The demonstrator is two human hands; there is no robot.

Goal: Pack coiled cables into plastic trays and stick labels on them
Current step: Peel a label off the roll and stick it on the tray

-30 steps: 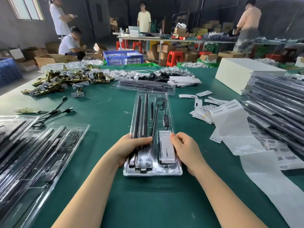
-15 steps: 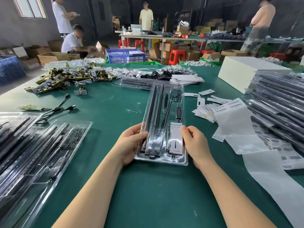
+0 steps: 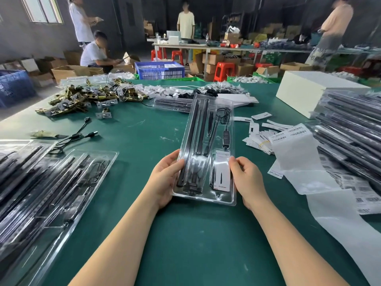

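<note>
I hold a long clear plastic tray (image 3: 232,200) by its near end over the green table, its far end tilted up and away. Inside lie black rods, a coiled black cable (image 3: 223,116) with an inline switch, and a white card (image 3: 222,172). My left hand (image 3: 165,178) grips the tray's left edge, thumb on top. My right hand (image 3: 248,178) grips the right edge beside the white card. A strip of white label backing (image 3: 296,162) with barcode labels lies to the right.
Packed trays are stacked at the left (image 3: 51,182) and right (image 3: 350,131). Brass hardware (image 3: 82,98), loose black cables (image 3: 78,135), small white cards (image 3: 261,131) and a white box (image 3: 309,93) lie on the table. People stand and sit beyond the table.
Both hands have lifted the tray off the table, raising its far end and carrying it slightly to the right. My hands now grip its side edges instead of pressing on top.
</note>
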